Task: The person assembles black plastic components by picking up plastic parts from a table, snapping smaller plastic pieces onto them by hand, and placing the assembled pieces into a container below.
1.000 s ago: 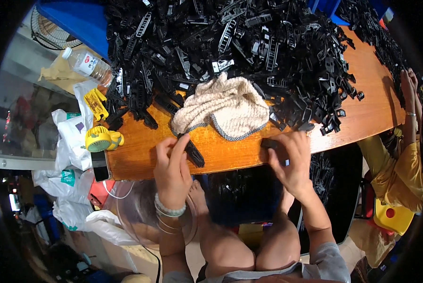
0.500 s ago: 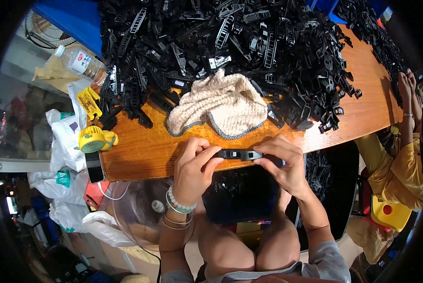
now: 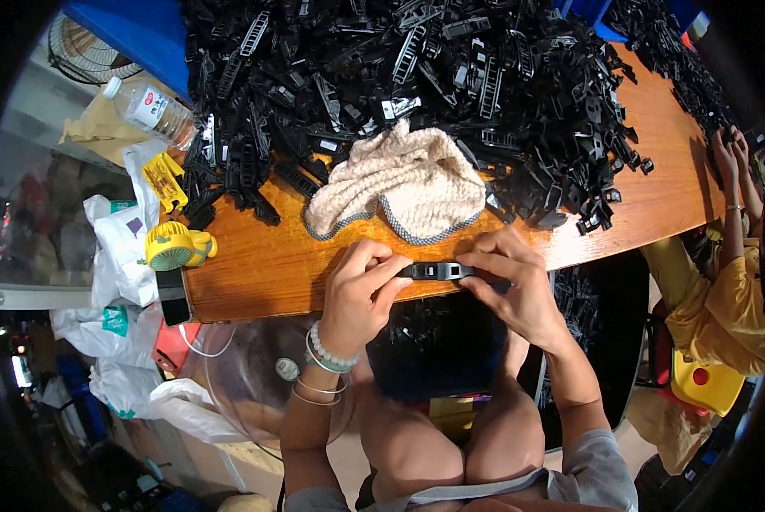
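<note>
A small black plastic part (image 3: 438,270), long and narrow with openings along it, is held level over the table's near edge. My left hand (image 3: 361,294) pinches its left end between thumb and fingers. At the other end, my right hand (image 3: 514,286) grips it the same way, so both hands are closed on one piece. Just beyond it lies a crumpled cream cloth (image 3: 416,183) with a grey edging. Behind the cloth spreads a big heap of similar black plastic parts (image 3: 382,77). My fingertips hide the part's two ends.
On the wooden table's (image 3: 246,277) left side are a small yellow fan (image 3: 171,246), a phone (image 3: 174,299), a yellow piece (image 3: 165,181) and a clear bottle (image 3: 154,113). White bags (image 3: 113,247) hang beyond. Another person's hands (image 3: 730,154) work at the far right. A dark bin (image 3: 433,358) sits below the edge.
Both hands have shifted slightly to the right and a little away from me with the black plastic part. The grip at both ends stays. The whole view has moved slightly.
</note>
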Action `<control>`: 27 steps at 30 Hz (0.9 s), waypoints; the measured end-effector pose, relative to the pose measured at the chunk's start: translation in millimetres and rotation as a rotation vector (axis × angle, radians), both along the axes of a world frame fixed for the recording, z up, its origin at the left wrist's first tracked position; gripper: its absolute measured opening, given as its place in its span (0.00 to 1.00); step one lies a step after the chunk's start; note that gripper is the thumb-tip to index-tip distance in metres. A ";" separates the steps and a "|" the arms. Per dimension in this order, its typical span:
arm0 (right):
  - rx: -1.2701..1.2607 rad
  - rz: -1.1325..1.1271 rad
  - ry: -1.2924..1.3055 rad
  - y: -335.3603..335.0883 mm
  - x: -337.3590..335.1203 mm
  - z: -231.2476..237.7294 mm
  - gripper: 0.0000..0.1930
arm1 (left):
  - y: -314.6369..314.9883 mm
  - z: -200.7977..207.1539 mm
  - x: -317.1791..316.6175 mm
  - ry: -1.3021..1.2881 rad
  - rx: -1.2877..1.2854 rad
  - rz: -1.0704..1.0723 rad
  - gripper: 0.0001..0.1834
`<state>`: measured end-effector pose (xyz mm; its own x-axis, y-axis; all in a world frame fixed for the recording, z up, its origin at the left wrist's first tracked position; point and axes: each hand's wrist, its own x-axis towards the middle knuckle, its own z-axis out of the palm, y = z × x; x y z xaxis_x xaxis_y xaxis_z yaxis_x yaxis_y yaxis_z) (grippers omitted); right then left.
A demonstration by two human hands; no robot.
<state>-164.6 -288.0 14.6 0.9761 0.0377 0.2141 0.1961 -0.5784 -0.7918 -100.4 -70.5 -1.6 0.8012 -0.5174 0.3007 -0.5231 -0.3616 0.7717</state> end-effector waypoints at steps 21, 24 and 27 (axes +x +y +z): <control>-0.132 -0.133 -0.161 12.6 -13.9 -9.7 0.13 | 110.0 15.8 214.6 -0.359 0.105 1.005 0.32; -0.071 -0.062 -0.221 18.8 -9.2 -20.1 0.13 | 118.9 -2.1 238.7 -0.206 0.183 1.059 0.37; -0.148 0.029 -0.285 20.8 -4.1 -20.2 0.13 | 102.7 -13.3 231.7 -0.138 0.358 1.016 0.39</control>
<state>-168.7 -267.2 -5.6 0.8757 0.1159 0.4688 0.4158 -0.6745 -0.6100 131.3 32.2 -14.9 0.8755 0.2929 0.3844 0.0735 -0.8669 0.4930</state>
